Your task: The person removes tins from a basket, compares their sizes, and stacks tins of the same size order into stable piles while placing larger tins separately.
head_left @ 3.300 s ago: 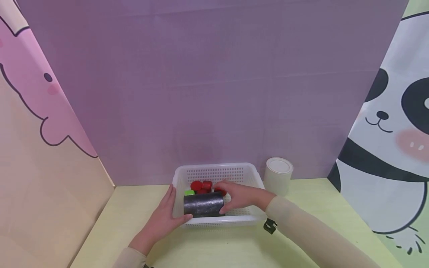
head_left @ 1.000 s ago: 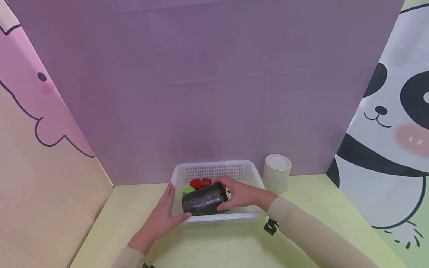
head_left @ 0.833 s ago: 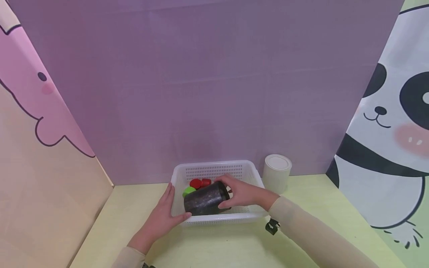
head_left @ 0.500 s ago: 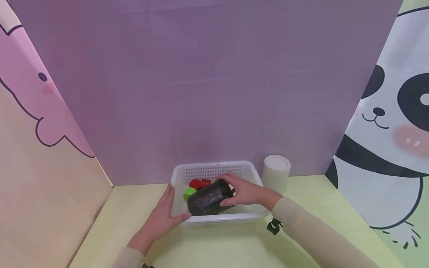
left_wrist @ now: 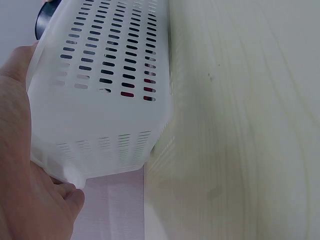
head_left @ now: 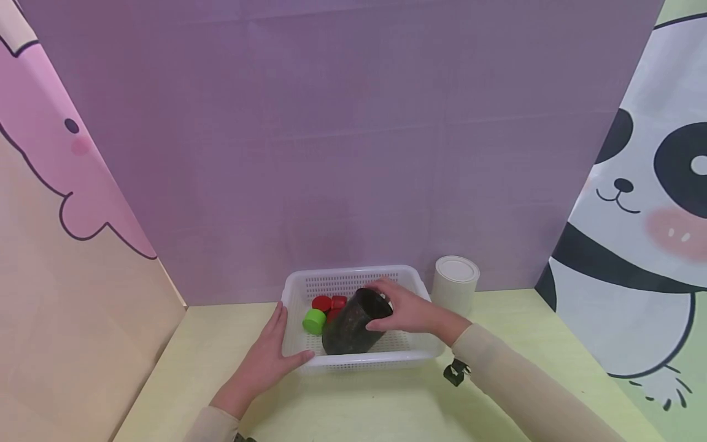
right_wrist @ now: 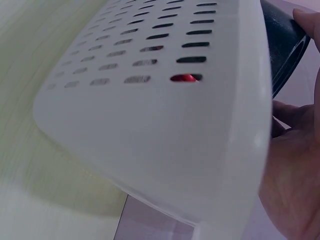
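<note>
A black cylindrical container (head_left: 352, 328) stands tilted inside the white plastic basket (head_left: 409, 355), its dark open mouth facing up and right. Its rim is pinched between the thumb and fingers of my right hand (head_left: 411, 312). Left of it, in the basket, are a green cap-like piece (head_left: 314, 321) and several red pieces (head_left: 321, 302), partly hidden behind the container. My left hand (head_left: 264, 353) holds the basket's front left corner, thumb on the front rim and fingers along the left side. In the left wrist view those fingers (left_wrist: 65, 192) curl at the rim.
A pale lidded can (head_left: 455, 288) stands upright just right of the basket, near the right forearm. Behind the basket rises a purple backdrop (head_left: 353, 153), and printed panels flank the light wooden table (head_left: 353, 408).
The black container lay on its side; the right hand has raised its open end up and to the right. The green piece shows more fully. The left hand stays at the basket corner.
</note>
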